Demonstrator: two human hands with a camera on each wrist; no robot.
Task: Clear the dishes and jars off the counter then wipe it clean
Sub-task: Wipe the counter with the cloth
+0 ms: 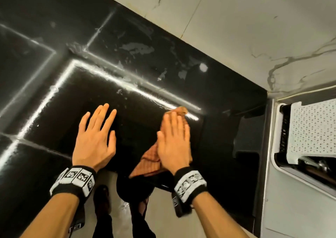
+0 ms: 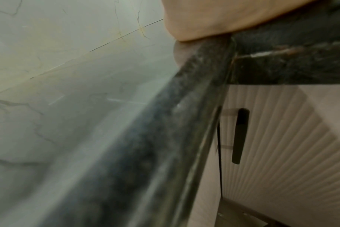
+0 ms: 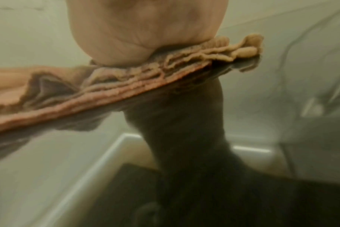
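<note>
Pressing flat with fingers straight and together, the right hand pins a crumpled orange cloth to the black counter near its front edge. Left of the cloth, the left hand lies on the counter, fingers straight and slightly spread.

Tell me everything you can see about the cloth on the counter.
The cloth is orange-brown, ribbed and soft-looking, bunched into folds. It lies flat on the glossy black counter near its front edge. The right hand presses on it with straight fingers, covering its middle; one corner pokes out past the fingertips, another behind the wrist. The left hand is apart from it.
</note>
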